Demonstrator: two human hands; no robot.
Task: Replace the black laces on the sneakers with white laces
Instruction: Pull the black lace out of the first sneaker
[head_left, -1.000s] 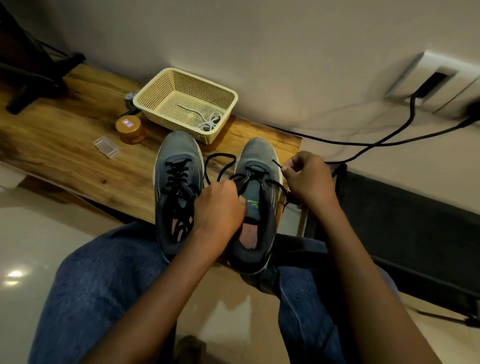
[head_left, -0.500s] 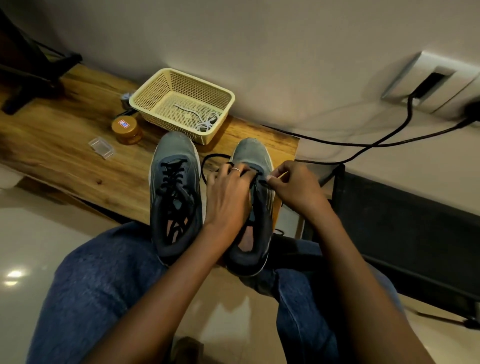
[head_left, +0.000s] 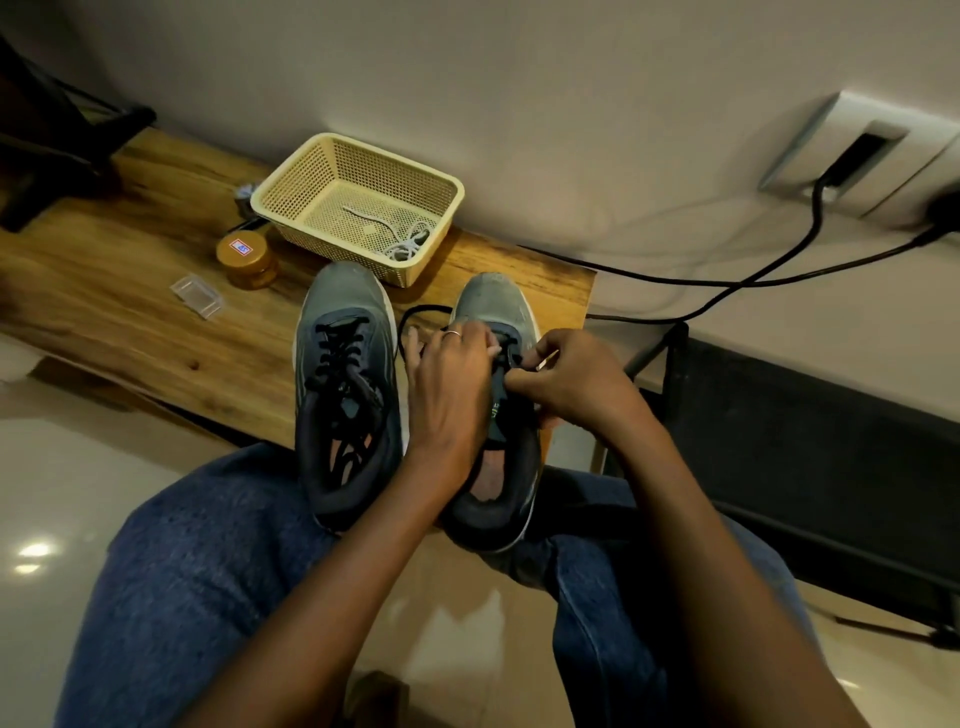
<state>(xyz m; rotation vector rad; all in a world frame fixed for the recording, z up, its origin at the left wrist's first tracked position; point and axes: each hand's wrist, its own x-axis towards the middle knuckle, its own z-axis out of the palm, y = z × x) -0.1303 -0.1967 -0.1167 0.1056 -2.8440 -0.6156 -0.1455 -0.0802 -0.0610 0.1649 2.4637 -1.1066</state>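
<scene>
Two grey sneakers stand side by side on the wooden table's near edge. The left sneaker (head_left: 347, 374) still carries its black lace (head_left: 340, 353) crossed through the eyelets. On the right sneaker (head_left: 493, 306) both hands work at the lacing. My left hand (head_left: 451, 384) lies over the tongue with its fingers on the eyelet rows. My right hand (head_left: 574, 379) pinches the black lace (head_left: 511, 358) at the sneaker's right side. A loose black loop (head_left: 415, 312) arcs out between the shoes. White laces (head_left: 402, 244) lie in the cream basket (head_left: 311, 179).
An orange-lidded jar (head_left: 244, 257) and a small clear plastic box (head_left: 197, 296) sit left of the shoes on the wooden table (head_left: 130, 291). Black cables (head_left: 727, 283) run from a wall socket (head_left: 857, 156) at right. A dark stand (head_left: 57, 150) occupies the far left. My jeans-clad knees are below.
My right hand moved from out at the side, with the lace end pulled away, back in to the right sneaker's eyelets. My left hand slid forward over the tongue.
</scene>
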